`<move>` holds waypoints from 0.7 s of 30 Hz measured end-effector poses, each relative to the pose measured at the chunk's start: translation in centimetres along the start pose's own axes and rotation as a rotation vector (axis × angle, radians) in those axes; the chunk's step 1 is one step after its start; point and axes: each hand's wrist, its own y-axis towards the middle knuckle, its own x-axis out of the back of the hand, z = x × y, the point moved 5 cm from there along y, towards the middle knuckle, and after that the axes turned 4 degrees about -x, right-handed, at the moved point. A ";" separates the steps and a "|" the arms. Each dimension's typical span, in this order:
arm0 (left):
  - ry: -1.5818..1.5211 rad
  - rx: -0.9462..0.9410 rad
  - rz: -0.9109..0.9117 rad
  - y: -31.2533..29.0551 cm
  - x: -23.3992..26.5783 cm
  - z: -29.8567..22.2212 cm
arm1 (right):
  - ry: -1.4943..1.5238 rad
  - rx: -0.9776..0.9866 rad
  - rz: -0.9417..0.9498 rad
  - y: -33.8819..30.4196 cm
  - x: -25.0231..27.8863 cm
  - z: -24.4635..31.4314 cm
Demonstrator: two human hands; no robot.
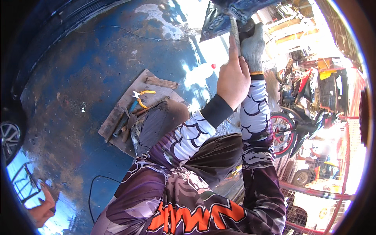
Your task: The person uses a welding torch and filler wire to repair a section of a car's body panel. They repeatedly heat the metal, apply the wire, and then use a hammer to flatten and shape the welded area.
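My bare left hand (233, 82) is closed around a thin, light-coloured rod-like tool (234, 31), its index finger stretched along the shaft. The tool's far end reaches a glossy dark blue-black vehicle part (219, 24) at the top of the view. Just right of it, my right hand (253, 49) wears a grey knitted glove and curls around a dark rounded piece (246, 29). Whether that piece belongs to the vehicle part, I cannot tell. The tool's near end is hidden by my left hand.
Left of my knee lies a wooden board (117, 111) bearing orange-handled pliers (144, 94), a wood block (161, 82) and other tools. A white bottle (201, 72) with a red cap is nearby. Motorcycles (291, 131) stand at right; another person's bare limb (45, 207) shows lower left.
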 end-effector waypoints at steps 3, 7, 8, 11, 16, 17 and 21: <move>-0.064 0.011 -0.071 -0.4 0.7 0.4 | 0.202 0.034 0.035 -0.5 -0.3 0.2; -0.040 -0.030 -0.081 -0.3 1.0 0.2 | -0.211 0.131 -0.024 -0.9 0.2 1.0; -0.013 -0.006 0.001 -0.1 0.6 0.2 | -0.215 0.044 0.000 -0.8 0.1 0.7; -0.100 0.013 -0.045 -0.1 1.1 0.4 | 0.375 -0.037 0.043 -0.7 -0.3 0.9; -0.101 -0.012 -0.086 -0.4 1.5 0.8 | 1.060 -0.241 0.081 -0.9 -1.8 0.3; -0.051 0.022 0.024 -0.4 1.0 1.1 | 0.971 -0.272 0.064 -0.8 -2.0 0.1; -0.103 0.004 -0.093 -0.4 1.6 1.6 | 1.219 -0.470 0.036 -0.9 -2.6 -0.6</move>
